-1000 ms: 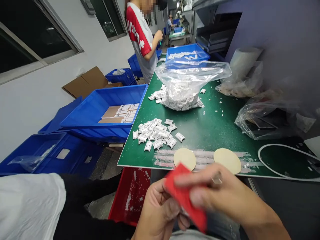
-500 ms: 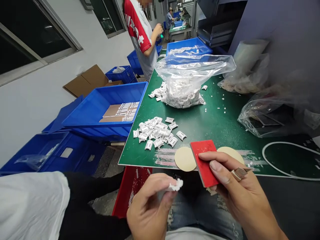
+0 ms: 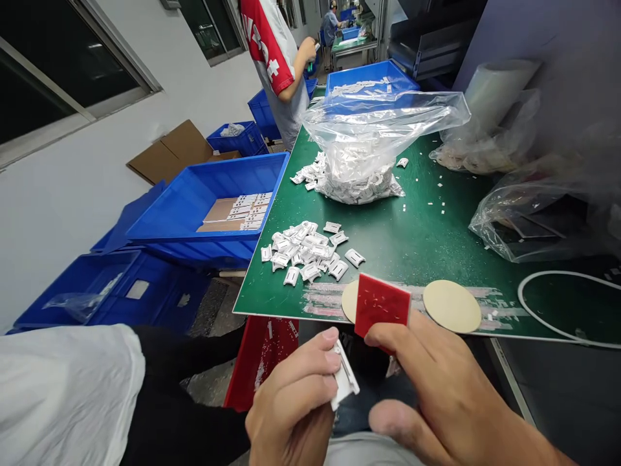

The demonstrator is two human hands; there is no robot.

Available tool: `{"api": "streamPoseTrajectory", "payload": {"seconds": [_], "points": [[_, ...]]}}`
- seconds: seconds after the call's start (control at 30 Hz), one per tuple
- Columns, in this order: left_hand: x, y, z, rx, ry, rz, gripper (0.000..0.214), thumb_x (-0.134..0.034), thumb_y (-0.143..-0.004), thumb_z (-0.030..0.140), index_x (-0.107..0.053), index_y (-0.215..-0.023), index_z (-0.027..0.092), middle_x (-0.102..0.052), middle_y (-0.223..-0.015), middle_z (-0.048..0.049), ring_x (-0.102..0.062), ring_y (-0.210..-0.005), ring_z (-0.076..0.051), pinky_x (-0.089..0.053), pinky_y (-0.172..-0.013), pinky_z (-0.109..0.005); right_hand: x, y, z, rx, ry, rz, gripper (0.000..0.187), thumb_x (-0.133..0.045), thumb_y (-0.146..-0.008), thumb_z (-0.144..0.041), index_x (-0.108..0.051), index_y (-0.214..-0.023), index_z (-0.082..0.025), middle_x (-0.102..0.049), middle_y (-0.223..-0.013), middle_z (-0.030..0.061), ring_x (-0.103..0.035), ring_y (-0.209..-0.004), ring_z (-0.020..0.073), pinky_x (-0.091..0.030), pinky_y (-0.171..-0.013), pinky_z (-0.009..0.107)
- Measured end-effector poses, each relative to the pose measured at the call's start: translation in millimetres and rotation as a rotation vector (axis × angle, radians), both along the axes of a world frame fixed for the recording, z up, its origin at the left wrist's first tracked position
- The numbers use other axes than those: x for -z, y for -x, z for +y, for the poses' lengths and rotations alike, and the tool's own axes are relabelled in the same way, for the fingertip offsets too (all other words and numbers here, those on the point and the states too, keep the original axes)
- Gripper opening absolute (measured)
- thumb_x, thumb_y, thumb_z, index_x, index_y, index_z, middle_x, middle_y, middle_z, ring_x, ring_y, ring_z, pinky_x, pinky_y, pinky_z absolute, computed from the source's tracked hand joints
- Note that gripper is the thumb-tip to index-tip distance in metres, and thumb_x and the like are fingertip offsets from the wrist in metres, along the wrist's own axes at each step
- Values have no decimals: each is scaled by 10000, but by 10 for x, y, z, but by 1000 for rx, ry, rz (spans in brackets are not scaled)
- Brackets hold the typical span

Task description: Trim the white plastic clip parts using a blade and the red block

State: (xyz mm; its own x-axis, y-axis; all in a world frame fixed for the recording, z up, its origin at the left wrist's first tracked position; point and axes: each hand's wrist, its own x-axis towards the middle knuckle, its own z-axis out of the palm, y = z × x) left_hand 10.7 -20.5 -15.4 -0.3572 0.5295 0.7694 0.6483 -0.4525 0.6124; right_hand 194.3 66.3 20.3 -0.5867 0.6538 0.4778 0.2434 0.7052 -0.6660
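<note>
Left grip (image 3: 290, 404) closed: your fingers pinch a white moulded plastic clip (image 3: 345, 377) along its left side, out past the bench edge. Clip's long axis runs near upright in view, lower end leaning slightly right. Right grip (image 3: 449, 395) clamped on a red plastic card (image 3: 381, 305), index finger across its lower edge, thumb spread well below it; can't see what's behind the card. Card sits up and right of the clip, close but not touching. Left grip is nearer the clip, right grip nearer the card. Past the card, on the green bench (image 3: 417, 243), you have two beige discs: one (image 3: 350, 301) partly hidden by the card, the other (image 3: 451, 307) in full view to its right, both on pale residue streaks. Loose white clips (image 3: 301, 249) lie in a pile ahead of your left grip, with a clear plastic bag (image 3: 354, 152) beyond. Blue crate (image 3: 208, 200) left of the bench, red crate (image 3: 259, 362) below its edge, co-worker (image 3: 272, 45) further on
</note>
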Motion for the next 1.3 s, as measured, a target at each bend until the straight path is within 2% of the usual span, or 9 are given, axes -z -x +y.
{"api": "streamPoseTrajectory", "payload": {"seconds": [0.13,0.23,0.3,0.53,0.73,0.9,1.03,1.3], "points": [[-11,57,11,86,-3,46,82,-831,-948,191,-750,-935,186,-861,-968,-18,-873,-874,-260,-762,-909,-487,-119,114,20,32,-242,-112,686,-314,-1132,-702,-723,-954,-181,-733,-774,76,-632,-636,224,-463,-585,347],[-52,105,31,125,-50,153,128,-811,-972,184,-732,-885,134,-855,-942,-28,-873,-852,-245,-770,-879,-452,-174,157,7,80,-354,-134,708,-250,-1161,-643,-678,-792,-216,-690,-685,61,-574,-588,218,-418,-573,350],[-84,114,45,136,-55,193,170,-783,-999,190,-721,-858,116,-851,-937,-28,-872,-862,-234,-772,-869,-429,-188,167,-7,95,-392,-150,713,-234,-1170,-616,-678,-782,-216,-690,-685,64,-558,-597,219,-408,-599,354],[-173,71,60,102,-29,229,263,-767,-1024,244,-684,-805,126,-840,-905,7,-870,-864,-197,-763,-906,-374,-198,169,10,99,-441,-202,698,-221,-1174,-592,-671,-790,-221,-708,-715,87,-531,-626,244,-389,-642,383],[-169,103,37,143,-11,249,236,-753,-1031,237,-699,-828,130,-851,-916,-15,-877,-904,-236,-776,-858,-403,-181,173,25,125,-457,-198,716,-190,-1169,-604,-691,-852,-201,-679,-717,87,-505,-652,259,-377,-642,378],[-172,81,55,130,-3,247,254,-751,-1033,243,-690,-813,132,-847,-895,-4,-875,-875,-217,-771,-876,-389,-166,171,22,122,-450,-217,714,-187,-1169,-603,-668,-811,-216,-671,-706,88,-497,-646,263,-365,-636,385],[-189,64,78,126,-24,233,276,-729,-1050,229,-678,-799,127,-840,-913,17,-870,-868,-188,-762,-903,-355,-166,164,28,135,-441,-207,722,-186,-1164,-623,-659,-798,-219,-701,-725,101,-525,-646,255,-382,-637,377],[-171,53,58,132,-17,225,256,-750,-1036,239,-690,-814,125,-841,-895,3,-869,-845,-200,-775,-863,-384,-179,200,45,151,-438,-195,776,-160,-1151,-664,-688,-815,-205,-714,-717,104,-565,-635,249,-416,-620,362]]}}
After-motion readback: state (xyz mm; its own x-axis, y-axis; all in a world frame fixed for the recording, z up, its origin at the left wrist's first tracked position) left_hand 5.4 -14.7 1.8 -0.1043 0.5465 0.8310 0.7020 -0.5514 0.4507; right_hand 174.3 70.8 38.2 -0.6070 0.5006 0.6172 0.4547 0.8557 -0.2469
